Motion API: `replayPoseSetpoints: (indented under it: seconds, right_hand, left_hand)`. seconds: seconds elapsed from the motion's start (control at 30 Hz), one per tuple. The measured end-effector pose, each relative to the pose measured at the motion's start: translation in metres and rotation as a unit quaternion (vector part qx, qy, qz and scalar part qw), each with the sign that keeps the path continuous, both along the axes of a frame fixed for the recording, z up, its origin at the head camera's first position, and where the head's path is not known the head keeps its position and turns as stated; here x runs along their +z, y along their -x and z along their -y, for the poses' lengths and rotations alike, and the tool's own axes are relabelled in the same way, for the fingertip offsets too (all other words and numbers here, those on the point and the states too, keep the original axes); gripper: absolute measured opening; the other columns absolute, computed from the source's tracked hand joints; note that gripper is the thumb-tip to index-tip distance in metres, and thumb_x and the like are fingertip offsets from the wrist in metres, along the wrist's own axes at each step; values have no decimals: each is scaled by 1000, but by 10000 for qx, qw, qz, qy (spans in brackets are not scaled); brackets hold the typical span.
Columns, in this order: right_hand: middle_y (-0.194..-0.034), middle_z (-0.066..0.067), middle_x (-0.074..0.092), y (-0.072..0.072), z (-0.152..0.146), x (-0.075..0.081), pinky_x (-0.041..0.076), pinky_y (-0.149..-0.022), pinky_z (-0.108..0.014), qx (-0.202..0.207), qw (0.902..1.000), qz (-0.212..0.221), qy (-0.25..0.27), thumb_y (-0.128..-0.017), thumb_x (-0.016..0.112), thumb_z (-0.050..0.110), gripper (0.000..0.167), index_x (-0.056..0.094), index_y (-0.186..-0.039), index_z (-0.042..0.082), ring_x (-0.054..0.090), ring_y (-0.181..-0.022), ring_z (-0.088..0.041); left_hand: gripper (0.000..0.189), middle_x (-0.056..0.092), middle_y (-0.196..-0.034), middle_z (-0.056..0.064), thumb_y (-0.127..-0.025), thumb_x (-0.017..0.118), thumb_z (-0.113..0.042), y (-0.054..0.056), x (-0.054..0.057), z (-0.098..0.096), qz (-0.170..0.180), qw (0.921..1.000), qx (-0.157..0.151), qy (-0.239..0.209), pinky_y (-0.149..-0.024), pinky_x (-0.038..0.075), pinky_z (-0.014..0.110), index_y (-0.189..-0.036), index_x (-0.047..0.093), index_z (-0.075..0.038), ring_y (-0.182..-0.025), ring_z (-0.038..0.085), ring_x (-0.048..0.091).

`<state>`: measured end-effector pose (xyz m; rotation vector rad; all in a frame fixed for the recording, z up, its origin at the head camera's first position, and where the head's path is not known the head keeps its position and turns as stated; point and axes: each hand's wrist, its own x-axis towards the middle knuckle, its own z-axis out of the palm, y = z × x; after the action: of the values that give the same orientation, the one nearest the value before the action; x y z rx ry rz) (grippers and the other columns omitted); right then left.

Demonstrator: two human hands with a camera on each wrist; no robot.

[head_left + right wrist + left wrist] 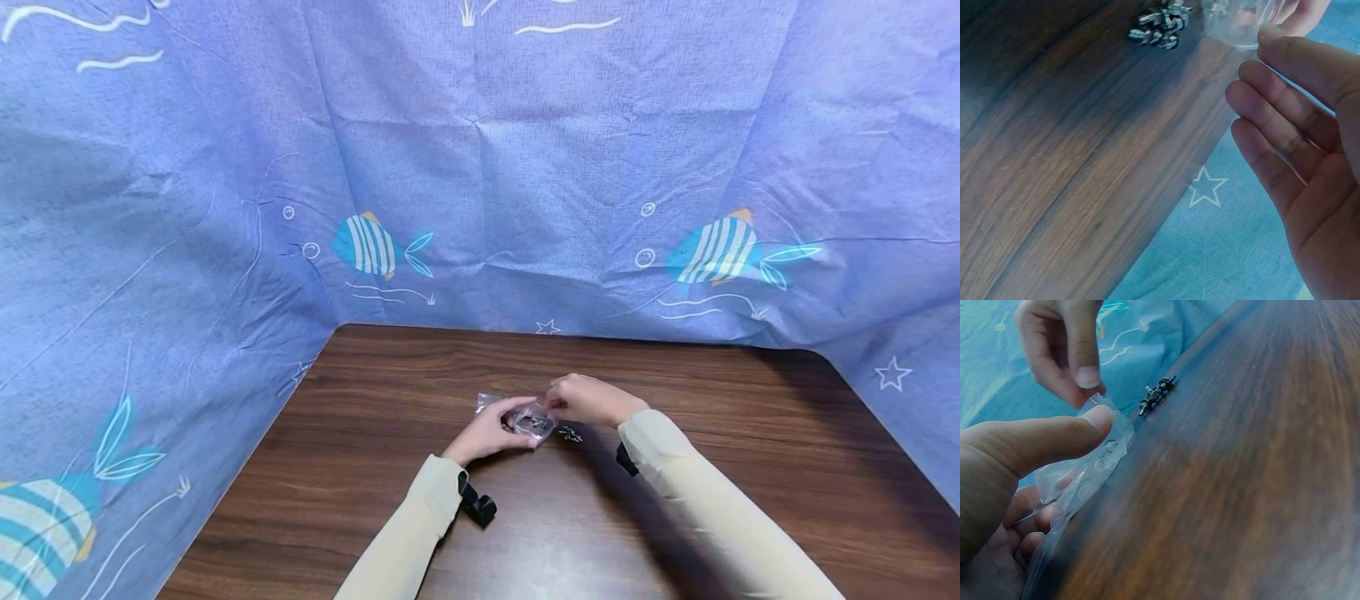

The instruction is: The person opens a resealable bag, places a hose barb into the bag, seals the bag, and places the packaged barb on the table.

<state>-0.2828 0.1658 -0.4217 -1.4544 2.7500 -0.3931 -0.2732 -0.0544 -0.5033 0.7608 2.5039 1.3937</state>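
A clear plastic bag (534,423) is held by my left hand (491,432), thumb on the near side and fingers curled round the far side. Small shiny metal pieces show through its film, too small to name surely. My right hand (588,398) is at the mouth of the bag, thumb and fingertips drawn close together. In the right wrist view its thumb (1310,65) meets the bag's rim; whether anything sits between the fingertips is hidden. A small pile of silver and dark metal pieces, like screws (1163,25), lies on the table beside the bag.
The dark wood-grain table (390,375) has rounded far corners. Another bit of clear plastic (487,402) shows behind my left hand. A blue cloth with fish and stars (555,183) hangs round the table's back and sides. Black straps (476,504) circle the wrists.
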Motion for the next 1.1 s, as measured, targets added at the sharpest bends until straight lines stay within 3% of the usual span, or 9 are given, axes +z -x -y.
replayPoseSetpoints:
  seconds: [0.07, 0.3, 0.53, 0.8, 1.1]
  right_hand:
    - [-80, 4, 67, -1, -4, -1, 52, -71, -22, -66, 9999, 50, -59, -83, 72, 9, 4, 74, -86, 9, 62, -74, -7]
    - [-79, 3, 69, -3, -15, -4, 51, -67, -21, -408, 9970, 615, -236, -80, 74, 9, 5, 74, -85, 8, 61, -71, -4]
    - [-76, 5, 70, -7, -25, -7, 50, -63, -21, -843, 9882, 1207, -417, -77, 77, 13, 9, 74, -84, 8, 59, -67, -1]
    - [-77, 5, 71, -9, -32, -15, 50, -65, -20, -825, 9865, 1344, -430, -76, 78, 13, 12, 75, -86, 8, 60, -69, -1]
    - [-76, 6, 66, -8, -36, -22, 48, -63, -19, -558, 9926, 1024, -326, -75, 79, 11, 8, 72, -80, 9, 54, -67, 2]
  left_hand:
    - [67, 61, -126, 1, -77, 82, -27, 0, 0, 0, 14, 10000, 16, 2, -86, 43, 25, -138, 54, -20, -101, 10, 53]
    - [67, 61, -106, 1, -77, 82, -26, 0, 0, 0, -68, 10000, -15, 28, -73, 43, 22, -138, 54, -18, -83, 8, 50]
    - [68, 61, -105, 0, -77, 81, -26, 1, -1, 0, -80, 10000, -43, 2, -69, 43, 21, -138, 53, -18, -79, 7, 50]
    - [69, 62, -105, 1, -77, 82, -25, 1, -3, 1, -140, 9999, -36, 44, -69, 43, 21, -139, 52, -17, -78, 6, 50]
    - [68, 63, -107, 4, -76, 82, -23, 2, -4, 0, -190, 9997, -98, -134, -69, 43, 20, -138, 53, -13, -78, 6, 49]
